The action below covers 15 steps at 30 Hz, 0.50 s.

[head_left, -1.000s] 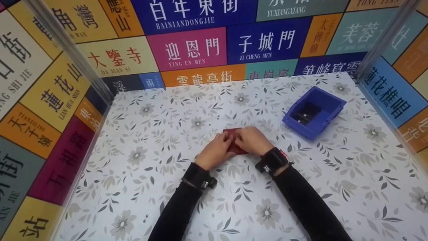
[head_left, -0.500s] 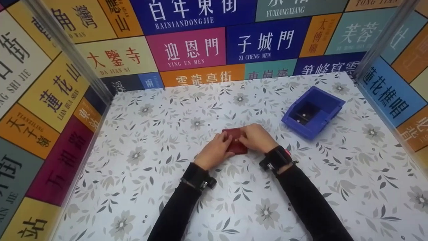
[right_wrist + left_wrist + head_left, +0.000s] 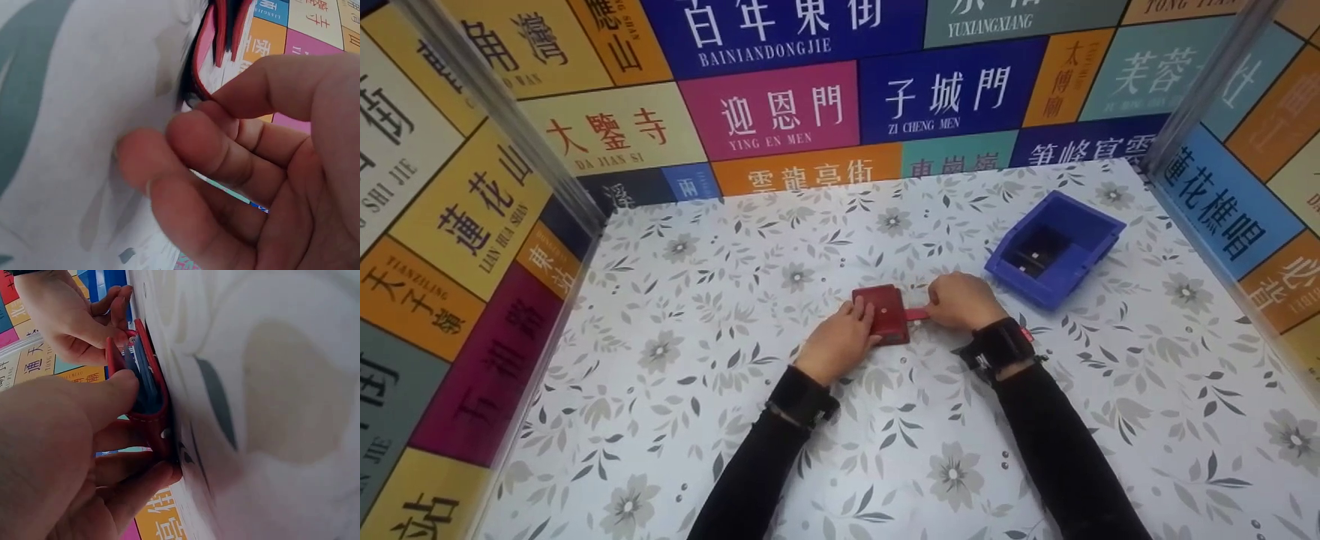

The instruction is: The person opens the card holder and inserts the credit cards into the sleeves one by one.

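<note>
Two-handed, handling a small red wallet [image 3: 889, 321], lying smooth and squarish near the middle of the floral white table cover [image 3: 720, 300]. Clasping its eight o'clock side with the left hand [image 3: 840, 341], half closed, with thumb on one face and bent fingers on the other. At three o'clock, pinching the end of a red strap [image 3: 916, 313] between thumb and forefinger of the right hand [image 3: 964, 300], with the remaining fingers curling loosely inward. Stretching as a narrow band from the wallet towards the right fingertips, and showing pink on one face in the right wrist view. Bearing a small round stud [image 3: 883, 310] on the wallet's upper face and pale stitching [image 3: 149, 419] along its edge. Gaping in the left wrist view, holding thin bluish layers [image 3: 145, 379] between red covers. Also seeing, at two o'clock, a blue bin [image 3: 1080, 262] with sloping walls, containing dark pieces [image 3: 1035, 256] with pale spots, too small to be identifying
</note>
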{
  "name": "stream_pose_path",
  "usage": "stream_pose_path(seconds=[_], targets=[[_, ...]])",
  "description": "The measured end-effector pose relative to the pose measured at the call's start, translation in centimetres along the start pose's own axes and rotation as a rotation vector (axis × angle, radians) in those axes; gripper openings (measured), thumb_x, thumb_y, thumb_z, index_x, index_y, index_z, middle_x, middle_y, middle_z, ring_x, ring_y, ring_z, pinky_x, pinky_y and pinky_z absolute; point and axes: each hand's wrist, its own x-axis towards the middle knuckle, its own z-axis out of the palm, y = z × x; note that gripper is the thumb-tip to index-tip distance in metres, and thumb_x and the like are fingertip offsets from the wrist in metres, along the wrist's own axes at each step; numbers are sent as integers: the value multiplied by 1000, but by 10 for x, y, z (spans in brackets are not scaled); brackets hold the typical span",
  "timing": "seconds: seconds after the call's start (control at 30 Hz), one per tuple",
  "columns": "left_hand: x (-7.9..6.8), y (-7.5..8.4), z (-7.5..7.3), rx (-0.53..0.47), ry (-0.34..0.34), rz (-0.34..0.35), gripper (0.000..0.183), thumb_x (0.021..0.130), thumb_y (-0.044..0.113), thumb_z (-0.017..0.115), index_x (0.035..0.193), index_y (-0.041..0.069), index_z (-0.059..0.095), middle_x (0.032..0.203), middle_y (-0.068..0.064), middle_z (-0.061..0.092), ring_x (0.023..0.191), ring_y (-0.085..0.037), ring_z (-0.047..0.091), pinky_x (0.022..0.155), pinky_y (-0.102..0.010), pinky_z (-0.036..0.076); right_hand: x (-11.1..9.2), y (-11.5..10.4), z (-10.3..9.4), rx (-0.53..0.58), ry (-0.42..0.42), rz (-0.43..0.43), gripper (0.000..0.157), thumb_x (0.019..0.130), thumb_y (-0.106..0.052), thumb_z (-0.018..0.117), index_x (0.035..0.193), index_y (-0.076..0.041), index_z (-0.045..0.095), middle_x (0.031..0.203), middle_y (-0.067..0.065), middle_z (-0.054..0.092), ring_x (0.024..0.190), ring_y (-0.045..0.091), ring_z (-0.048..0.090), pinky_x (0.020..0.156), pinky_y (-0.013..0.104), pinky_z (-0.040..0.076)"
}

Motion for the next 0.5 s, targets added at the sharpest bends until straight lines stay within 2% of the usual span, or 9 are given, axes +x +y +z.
stream_pose_path(seconds=[0.17,0.27,0.33,0.43,0.5], targets=[[1,6,-3,25,-36,-25,60,111,34,46,154,-7,41,156,-26,47,145,-36,47,111,-40,49,0,9,0,-18,-19,8,30,90,-27,67,64,-14,62,60,-1,55,59,21,52,58,33,38],[0,7,-4,-19,-35,-32,65,109,33,46,162,1,27,156,-28,46,142,-38,49,107,-42,53,0,13,0,-6,-31,17,31,90,-28,67,63,-14,61,60,-1,55,59,20,52,57,33,39],[-1,6,-4,-71,-13,-29,70,107,30,49,167,13,17,153,-31,48,129,-39,59,97,-42,58,1,14,0,3,-37,22,28,89,-27,66,64,-14,62,61,-1,56,59,21,53,56,33,39],[-3,0,-5,-163,10,-12,79,102,25,53,168,34,10,128,-29,65,97,-33,65,79,-40,60,2,15,1,19,-48,23,24,87,-23,65,65,-14,63,61,0,57,59,21,53,55,33,40],[-5,-5,-7,-200,23,6,80,98,23,57,167,36,17,108,-22,67,84,-29,63,75,-41,58,2,15,2,26,-56,22,23,87,-22,64,66,-13,63,61,0,57,59,21,53,55,33,40]])
